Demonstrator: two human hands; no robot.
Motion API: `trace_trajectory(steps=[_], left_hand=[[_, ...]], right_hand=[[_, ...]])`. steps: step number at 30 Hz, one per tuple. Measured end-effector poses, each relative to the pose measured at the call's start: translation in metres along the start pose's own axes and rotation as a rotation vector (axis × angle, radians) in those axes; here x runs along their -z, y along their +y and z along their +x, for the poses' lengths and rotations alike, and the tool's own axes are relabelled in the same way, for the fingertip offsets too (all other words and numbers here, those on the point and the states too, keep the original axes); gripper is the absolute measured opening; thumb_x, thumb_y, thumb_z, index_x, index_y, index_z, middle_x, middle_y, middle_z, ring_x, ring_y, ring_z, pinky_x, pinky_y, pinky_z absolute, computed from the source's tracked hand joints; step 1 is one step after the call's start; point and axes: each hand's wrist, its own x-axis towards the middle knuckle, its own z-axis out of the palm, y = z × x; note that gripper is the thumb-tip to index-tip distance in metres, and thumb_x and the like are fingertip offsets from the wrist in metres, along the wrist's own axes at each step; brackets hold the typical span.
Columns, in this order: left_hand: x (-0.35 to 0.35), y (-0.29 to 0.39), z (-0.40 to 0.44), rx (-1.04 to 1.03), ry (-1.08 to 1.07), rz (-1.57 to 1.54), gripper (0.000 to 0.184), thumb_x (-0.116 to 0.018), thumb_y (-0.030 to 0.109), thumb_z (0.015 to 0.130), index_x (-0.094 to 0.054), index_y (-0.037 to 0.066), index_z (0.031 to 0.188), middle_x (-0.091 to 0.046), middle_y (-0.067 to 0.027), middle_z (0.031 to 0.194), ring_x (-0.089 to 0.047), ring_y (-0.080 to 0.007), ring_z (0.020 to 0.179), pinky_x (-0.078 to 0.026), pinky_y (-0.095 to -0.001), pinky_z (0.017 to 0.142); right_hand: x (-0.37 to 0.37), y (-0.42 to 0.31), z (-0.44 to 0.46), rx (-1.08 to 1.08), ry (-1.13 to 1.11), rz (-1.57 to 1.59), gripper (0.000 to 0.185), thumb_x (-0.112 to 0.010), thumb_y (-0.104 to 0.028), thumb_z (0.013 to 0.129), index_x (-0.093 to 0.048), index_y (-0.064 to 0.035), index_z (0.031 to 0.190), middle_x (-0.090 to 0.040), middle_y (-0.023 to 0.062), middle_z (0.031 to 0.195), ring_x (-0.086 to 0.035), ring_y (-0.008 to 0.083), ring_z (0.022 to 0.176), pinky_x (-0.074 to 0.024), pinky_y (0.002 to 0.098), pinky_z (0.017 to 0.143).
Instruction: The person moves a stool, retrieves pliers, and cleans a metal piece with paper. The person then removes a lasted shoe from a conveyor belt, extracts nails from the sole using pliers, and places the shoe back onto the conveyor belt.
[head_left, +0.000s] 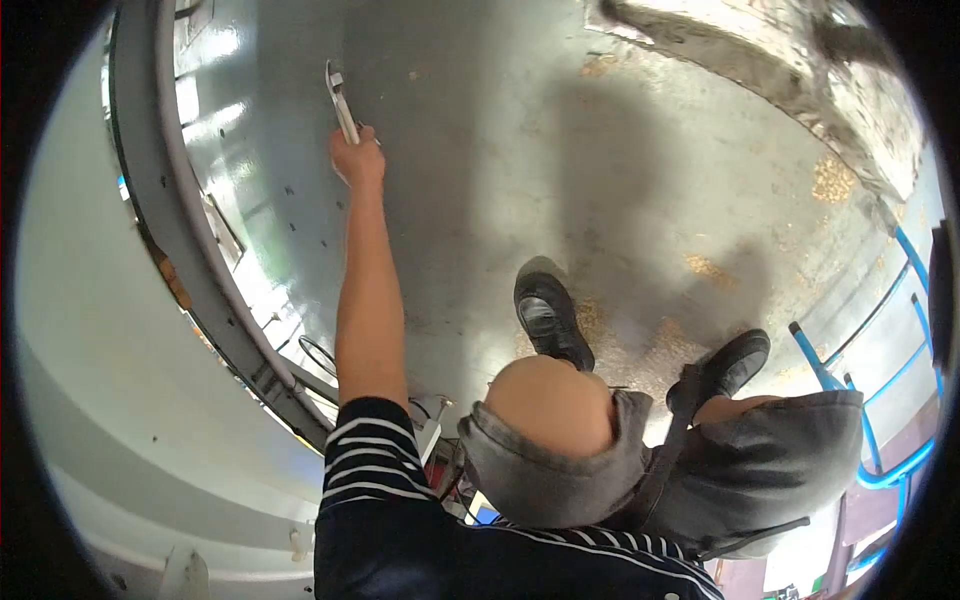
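Observation:
My left arm reaches forward over the grey floor, and my left hand is closed around a slim light-grey hand tool. Beyond my fist, the tool points away from me and ends in a thin, slightly curved tip with a small block beside it. Its exact kind cannot be made out, and my fingers cover its near end. Nowhere in the picture does my right hand appear.
A long rail and a pale panel run along the left. Blue metal tubing stands at right, below a plastic-wrapped bulky object. Wood-like crumbs lie scattered on the floor. My shoes rest there too.

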Motion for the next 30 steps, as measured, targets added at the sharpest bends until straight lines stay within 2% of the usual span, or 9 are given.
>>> trace_trajectory(steps=[4, 9, 12, 16, 17, 18, 20, 26, 30], left_hand=[[0.007, 0.062, -0.088, -0.005, -0.230, -0.513, 0.022, -0.062, 0.010, 0.100, -0.055, 0.003, 0.121, -0.063, -0.0085, 0.100, -0.067, -0.0194, 0.086, -0.051, -0.0315, 0.071], [0.043, 0.163, -0.211, 0.116, -0.679, -1.148, 0.021, -0.061, 0.011, 0.103, -0.056, 0.004, 0.121, -0.064, -0.0101, 0.106, -0.067, -0.0217, 0.093, -0.056, -0.0323, 0.073], [0.066, 0.210, -0.264, 0.127, -0.847, -1.354, 0.021, -0.061, 0.013, 0.103, -0.058, 0.010, 0.123, -0.065, -0.0096, 0.108, -0.066, -0.0233, 0.093, -0.057, -0.0334, 0.074], [0.095, 0.265, -0.325, 0.064, -0.967, -1.433, 0.033, -0.066, 0.017, 0.101, -0.055, 0.012, 0.132, -0.061, -0.0057, 0.113, -0.062, -0.0186, 0.092, -0.054, -0.0300, 0.076], [0.105, 0.283, -0.341, 0.119, -0.943, -1.440, 0.020, -0.064, 0.014, 0.101, -0.055, 0.013, 0.119, -0.062, -0.0066, 0.107, -0.065, -0.0212, 0.089, -0.054, -0.0326, 0.074], [0.114, 0.296, -0.356, 0.112, -0.976, -1.481, 0.020, -0.063, 0.013, 0.101, -0.054, 0.013, 0.119, -0.062, -0.0066, 0.106, -0.064, -0.0213, 0.089, -0.054, -0.0321, 0.073], [0.137, 0.317, -0.395, 0.177, -0.970, -1.516, 0.030, -0.064, 0.014, 0.101, -0.056, 0.016, 0.130, -0.061, -0.0050, 0.113, -0.061, -0.0182, 0.089, -0.051, -0.0299, 0.072], [0.245, 0.382, -0.516, 0.291, -1.013, -1.518, 0.026, -0.072, 0.014, 0.095, -0.053, 0.016, 0.113, -0.065, -0.0064, 0.107, -0.066, -0.0197, 0.083, -0.052, -0.0310, 0.069], [0.319, 0.382, -0.605, 0.370, -1.107, -1.428, 0.031, -0.076, 0.006, 0.091, -0.051, 0.014, 0.107, -0.068, -0.0084, 0.108, -0.071, -0.0228, 0.083, -0.054, -0.0337, 0.070]], right_hand=[[0.004, 0.024, -0.010, -0.043, -0.008, 0.047, 0.026, -0.056, -0.013, 0.106, -0.068, 0.0025, 0.123, -0.066, 0.0140, 0.131, -0.058, 0.0257, 0.126, -0.0399, 0.0383, 0.113], [0.010, 0.042, -0.018, -0.094, -0.035, 0.141, 0.027, -0.055, -0.013, 0.107, -0.068, 0.0024, 0.126, -0.065, 0.0140, 0.134, -0.057, 0.0258, 0.130, -0.0387, 0.0384, 0.117], [0.011, 0.045, -0.019, -0.117, -0.058, 0.208, 0.028, -0.054, -0.013, 0.108, -0.067, 0.0023, 0.127, -0.065, 0.0139, 0.136, -0.056, 0.0258, 0.132, -0.0379, 0.0384, 0.119], [-0.002, 0.022, -0.019, -0.111, -0.030, 0.357, 0.017, -0.055, -0.003, 0.104, -0.066, 0.0045, 0.116, -0.066, 0.0139, 0.130, -0.058, 0.0239, 0.122, -0.0403, 0.0367, 0.111], [-0.001, 0.016, -0.017, -0.060, -0.019, 0.388, 0.016, -0.057, -0.003, 0.104, -0.067, 0.0043, 0.113, -0.066, 0.0142, 0.128, -0.059, 0.0250, 0.122, -0.0413, 0.0374, 0.110], [-0.002, 0.011, -0.014, -0.007, -0.010, 0.420, 0.014, -0.058, -0.003, 0.103, -0.067, 0.0040, 0.111, -0.067, 0.0146, 0.126, -0.060, 0.0261, 0.121, -0.0424, 0.0381, 0.110], [0.001, -0.004, -0.009, 0.002, 0.018, 0.488, 0.009, -0.059, 0.002, 0.099, -0.066, 0.0021, 0.104, -0.067, 0.0168, 0.118, -0.061, 0.0293, 0.113, -0.0442, 0.0396, 0.105], [0.007, -0.019, 0.003, 0.062, 0.041, 0.436, 0.006, -0.066, -0.007, 0.094, -0.065, -0.0014, 0.096, -0.068, 0.0148, 0.109, -0.060, 0.0330, 0.106, -0.0464, 0.0442, 0.099], [0.007, -0.017, 0.011, 0.177, 0.008, 0.255, 0.016, -0.067, -0.015, 0.093, -0.066, -0.0031, 0.103, -0.068, 0.0169, 0.108, -0.059, 0.0374, 0.108, -0.0460, 0.0459, 0.099]])
